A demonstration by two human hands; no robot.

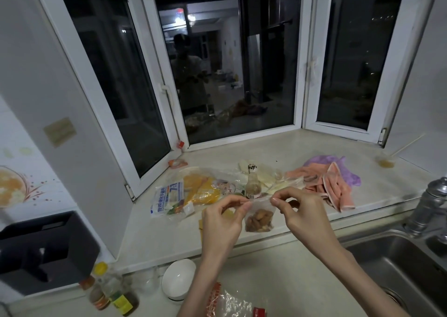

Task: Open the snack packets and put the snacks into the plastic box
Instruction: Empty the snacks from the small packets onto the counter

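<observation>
I hold a small clear snack packet (259, 217) with brown nuts in its bottom above the window-ledge counter (278, 152). My left hand (223, 216) pinches the packet's top edge on the left. My right hand (298, 210) pinches the same top edge on the right. The packet hangs between both hands. Behind it lie more packets: a white and blue bag (167, 199) and yellow-orange bags (203, 188) inside clear plastic. No plastic box is clearly visible.
A small bottle (252, 183) stands just behind my hands. Pink and purple cloths (333, 183) lie to the right. The steel sink (396, 268) and tap (433, 203) are at right. White bowls (178, 280), sauce bottles (108, 290) and a plastic bag (232, 302) sit on the lower counter.
</observation>
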